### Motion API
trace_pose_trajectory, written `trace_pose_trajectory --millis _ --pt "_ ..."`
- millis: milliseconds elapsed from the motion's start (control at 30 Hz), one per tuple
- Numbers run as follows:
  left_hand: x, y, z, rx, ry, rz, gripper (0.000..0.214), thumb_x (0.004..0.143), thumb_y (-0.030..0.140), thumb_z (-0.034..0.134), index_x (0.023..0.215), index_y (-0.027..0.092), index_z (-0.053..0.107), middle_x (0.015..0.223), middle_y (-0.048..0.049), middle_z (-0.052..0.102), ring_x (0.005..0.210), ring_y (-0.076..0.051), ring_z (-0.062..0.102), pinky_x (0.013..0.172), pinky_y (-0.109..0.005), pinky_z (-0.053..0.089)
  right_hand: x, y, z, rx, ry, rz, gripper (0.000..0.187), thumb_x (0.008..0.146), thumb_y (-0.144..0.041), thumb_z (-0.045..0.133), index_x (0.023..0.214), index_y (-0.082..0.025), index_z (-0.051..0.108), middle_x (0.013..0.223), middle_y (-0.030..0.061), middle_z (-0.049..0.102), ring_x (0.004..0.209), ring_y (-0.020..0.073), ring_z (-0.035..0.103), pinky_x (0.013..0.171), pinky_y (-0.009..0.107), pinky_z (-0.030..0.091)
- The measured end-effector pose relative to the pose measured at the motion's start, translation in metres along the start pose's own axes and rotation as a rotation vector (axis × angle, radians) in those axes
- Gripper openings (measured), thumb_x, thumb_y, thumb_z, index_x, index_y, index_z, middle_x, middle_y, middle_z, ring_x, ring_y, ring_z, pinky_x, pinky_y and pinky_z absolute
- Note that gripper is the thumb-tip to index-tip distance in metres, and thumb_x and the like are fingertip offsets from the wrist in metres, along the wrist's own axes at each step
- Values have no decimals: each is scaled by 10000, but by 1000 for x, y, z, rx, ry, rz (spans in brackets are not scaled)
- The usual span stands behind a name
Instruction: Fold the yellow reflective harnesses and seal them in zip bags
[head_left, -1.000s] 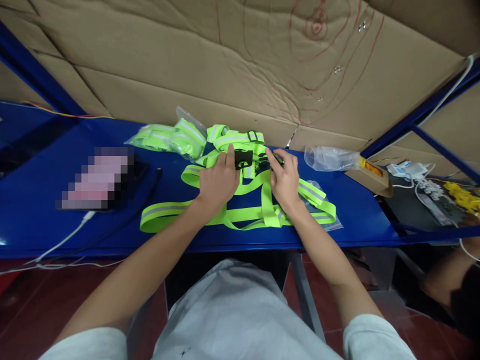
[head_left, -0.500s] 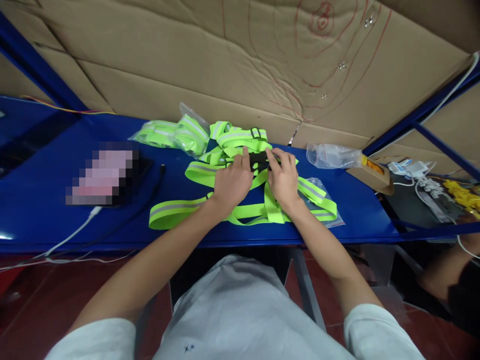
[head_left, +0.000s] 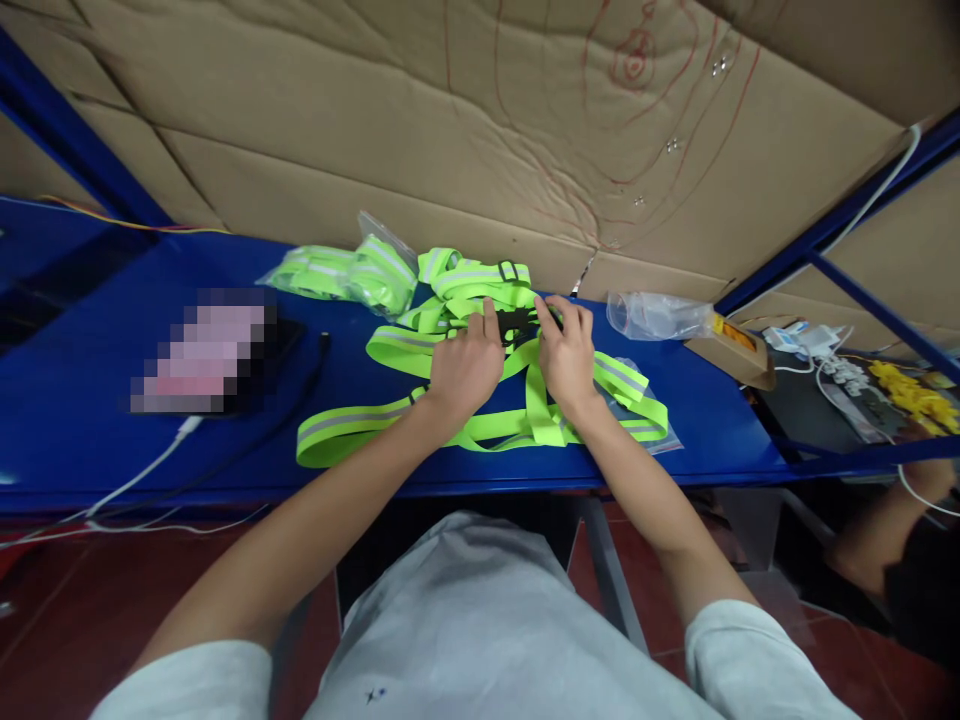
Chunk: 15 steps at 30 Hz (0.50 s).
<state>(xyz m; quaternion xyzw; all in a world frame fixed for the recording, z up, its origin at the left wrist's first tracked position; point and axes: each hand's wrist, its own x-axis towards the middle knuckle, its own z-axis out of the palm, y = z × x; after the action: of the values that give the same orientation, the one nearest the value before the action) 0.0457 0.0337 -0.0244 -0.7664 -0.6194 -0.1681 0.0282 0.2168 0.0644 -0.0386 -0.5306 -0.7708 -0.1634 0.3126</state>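
A neon-green reflective strap harness [head_left: 480, 425] lies spread on the blue shelf [head_left: 90, 450]. My left hand [head_left: 465, 368] and my right hand [head_left: 566, 352] meet over it, both pinching a black plastic buckle [head_left: 517, 322] between their fingertips. Grey reflective stripes run along the straps. More folded green straps [head_left: 472, 275] lie just behind the buckle.
A clear bag of green straps [head_left: 345, 275] sits behind left. A blurred dark device [head_left: 206, 350] with a white cable [head_left: 135, 475] is at the left. An empty clear bag [head_left: 652, 315], a cardboard piece [head_left: 739, 350] and another person's arm [head_left: 885, 530] are at the right. Cardboard backs the shelf.
My hands have drawn closer together, and the two black buckle parts that were apart now sit joined between my fingertips.
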Motion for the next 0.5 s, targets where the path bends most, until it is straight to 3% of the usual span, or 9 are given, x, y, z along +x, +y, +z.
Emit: trace_pose_trajectory --millis 167,233,333,400,500 --pt "2 3 -9 -40 24 20 680 1004 251 424 1624 -1 303 1273 -264 653 1036 -364 707 773 -401 556 -2 -11 0 103 -30 -15 593 987 -70 387 1534 -244 534 1511 127 525 1380 285 460 1221 547 407" --pt "9 -4 -12 -79 71 30 655 998 247 441 1605 17 353 1255 -252 661 1065 -369 697 821 -416 559 1 -9 -3 252 -30 -32 567 1000 -195 490 1565 -240 485 1552 145 474 1441 293 433 1235 539 388" --pt "26 -21 -14 -238 199 79 631 947 209 516 1559 74 442 1296 -225 647 1167 -369 661 985 -459 527 15 5 -12 635 -83 45 782 930 -477 667 1618 -240 381 1621 160 404 1492 297 428 1230 515 399" --pt "37 -27 -14 -470 284 133 628 890 159 558 1513 137 479 1362 -183 626 1234 -340 627 1067 -464 490 28 18 -20 920 -232 163 867 880 -575 709 1614 -248 383 1612 149 456 1468 292 482 1210 503 423" --pt "44 -25 -10 -914 320 142 672 826 167 646 1466 200 446 1405 -133 599 1242 -280 608 1081 -430 487 43 29 -30 1186 -523 292 719 828 -578 785 1435 -235 612 1430 106 662 1331 273 614 1136 450 493"
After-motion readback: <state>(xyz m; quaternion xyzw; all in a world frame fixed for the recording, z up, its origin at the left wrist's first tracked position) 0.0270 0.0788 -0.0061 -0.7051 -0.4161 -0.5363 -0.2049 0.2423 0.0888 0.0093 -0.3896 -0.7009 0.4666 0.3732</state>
